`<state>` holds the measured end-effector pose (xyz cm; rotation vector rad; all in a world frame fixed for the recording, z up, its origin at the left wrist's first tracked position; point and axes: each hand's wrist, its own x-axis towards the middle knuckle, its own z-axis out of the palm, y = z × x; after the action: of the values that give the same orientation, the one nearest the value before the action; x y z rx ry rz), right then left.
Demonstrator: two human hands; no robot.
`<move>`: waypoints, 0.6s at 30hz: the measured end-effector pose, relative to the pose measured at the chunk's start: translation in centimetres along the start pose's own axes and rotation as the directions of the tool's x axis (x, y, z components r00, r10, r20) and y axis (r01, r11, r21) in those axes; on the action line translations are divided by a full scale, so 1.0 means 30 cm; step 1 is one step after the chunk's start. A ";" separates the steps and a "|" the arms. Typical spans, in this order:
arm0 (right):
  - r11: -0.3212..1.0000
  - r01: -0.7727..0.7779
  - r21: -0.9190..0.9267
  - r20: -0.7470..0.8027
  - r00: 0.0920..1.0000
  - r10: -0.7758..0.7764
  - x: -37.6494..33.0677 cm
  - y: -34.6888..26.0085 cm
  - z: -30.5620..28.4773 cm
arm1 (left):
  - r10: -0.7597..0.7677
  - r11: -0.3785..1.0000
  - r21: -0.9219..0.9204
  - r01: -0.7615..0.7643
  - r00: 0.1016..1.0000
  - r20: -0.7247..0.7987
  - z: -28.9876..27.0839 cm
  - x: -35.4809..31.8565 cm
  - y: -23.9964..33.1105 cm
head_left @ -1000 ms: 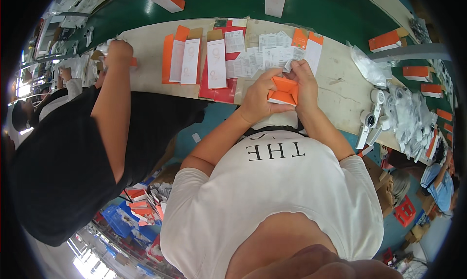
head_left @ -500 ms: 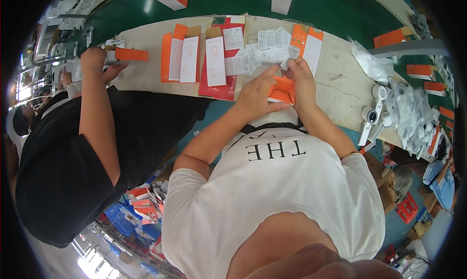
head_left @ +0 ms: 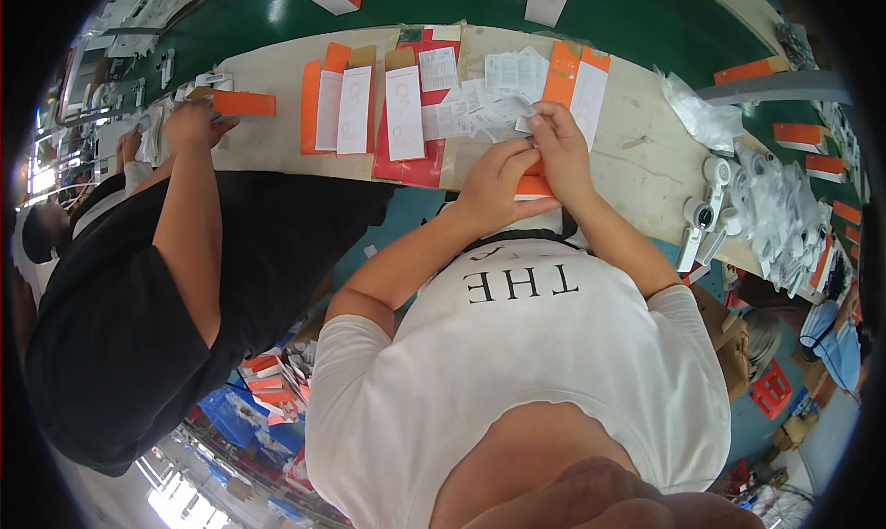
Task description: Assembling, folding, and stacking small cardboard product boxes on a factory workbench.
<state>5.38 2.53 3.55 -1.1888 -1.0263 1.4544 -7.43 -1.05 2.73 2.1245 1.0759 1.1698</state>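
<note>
My left hand (head_left: 491,183) is closed round an orange open-ended box (head_left: 533,189) just in front of my waist, at the table's near edge. The hands cover most of the box. Close above it, my right hand (head_left: 565,155) pinches a small white printed leaflet (head_left: 524,123) between thumb and fingers; its far edge overlaps the loose leaflets behind, so its outline is hard to separate. Those leaflets (head_left: 503,72) lie in a loose heap on the table just beyond my hands. Right of the heap lies an orange and white box (head_left: 589,90).
White and orange boxes (head_left: 403,114) lie left of the leaflets, partly on a red sheet (head_left: 401,171). White handheld devices (head_left: 703,217) and clear plastic bags (head_left: 771,215) crowd the right. Far across is a green surface (head_left: 443,1). A black-clothed co-worker (head_left: 120,317) handles an orange box (head_left: 245,103) at left.
My right fingers and the leaflet have shifted slightly left and lower toward the box. The box has tilted, so its open inside shows less. The co-worker's hands have moved slightly.
</note>
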 end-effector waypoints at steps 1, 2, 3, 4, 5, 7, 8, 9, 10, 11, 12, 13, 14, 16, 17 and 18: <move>1.000 0.000 -0.002 -0.001 1.000 0.000 0.003 0.015 -0.006 | 0.009 0.999 0.049 -0.011 0.999 0.031 0.006 0.004 -0.005; 1.000 0.007 -0.027 0.003 1.000 -0.007 0.008 0.045 -0.013 | 0.017 0.995 0.098 -0.023 0.998 0.062 0.011 0.006 -0.009; 0.999 0.013 -0.052 0.007 1.000 -0.013 0.010 0.065 -0.021 | 0.018 0.995 0.097 -0.024 0.998 0.061 0.013 0.007 -0.010; 0.999 0.013 -0.052 0.008 1.000 -0.013 0.009 0.072 -0.027 | 0.036 0.994 0.103 -0.043 0.997 0.064 0.010 0.005 -0.010; 0.995 -0.036 0.092 -0.052 0.998 0.041 0.008 0.077 -0.035 | 0.054 0.992 0.109 -0.061 0.996 0.068 0.008 0.005 -0.009; 0.996 0.090 0.009 -0.100 0.991 -0.089 0.005 0.078 -0.075 | -0.004 0.993 0.114 -0.004 0.998 0.068 0.004 0.005 -0.005; 0.985 0.157 -0.065 -0.076 0.984 -0.162 -0.008 0.032 -0.083 | -0.064 0.991 0.120 0.055 0.996 0.066 -0.003 0.008 -0.002; 0.965 0.224 -0.137 -0.048 0.971 -0.233 -0.019 -0.019 -0.092 | -0.066 0.991 0.123 0.058 0.996 0.064 -0.016 0.013 -0.004; 0.895 0.269 -0.356 -0.039 0.953 -0.302 -0.022 -0.029 -0.124 | -0.058 0.990 0.133 0.052 0.998 0.039 -0.035 0.025 -0.001; 0.894 0.269 -0.357 -0.035 0.953 -0.300 -0.025 -0.031 -0.157 | -0.052 0.988 0.143 0.050 0.999 0.012 -0.042 0.030 0.002; 0.808 0.341 -0.480 0.148 0.940 -0.308 -0.027 -0.032 -0.186 | -0.055 0.988 0.143 0.053 0.998 0.009 -0.035 0.024 0.000; 0.702 0.422 -0.574 0.320 0.904 -0.282 -0.031 -0.043 -0.191 | -0.045 0.992 0.116 0.045 0.999 0.003 -0.029 0.016 -0.004; 0.829 0.278 -0.485 0.322 0.938 -0.127 -0.042 -0.059 -0.177 | -0.036 0.995 0.088 0.036 0.999 -0.004 -0.025 0.010 -0.008; 0.914 0.138 -0.381 0.318 0.948 -0.011 -0.059 -0.057 -0.149 | -0.016 0.996 0.084 0.017 1.000 -0.008 -0.019 0.002 -0.011; 0.963 -0.011 -0.270 0.329 0.939 0.103 -0.064 -0.056 -0.144 | 0.004 0.997 0.081 -0.003 1.000 -0.016 -0.017 0.000 -0.009; 0.963 -0.012 -0.269 0.326 0.940 0.103 -0.064 -0.055 -0.146 | 0.005 0.997 0.079 -0.004 1.000 -0.013 -0.016 0.000 -0.007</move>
<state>10.09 1.08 4.73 -1.1854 -1.4694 1.6432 -7.93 -0.91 2.83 2.1826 1.1412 1.1623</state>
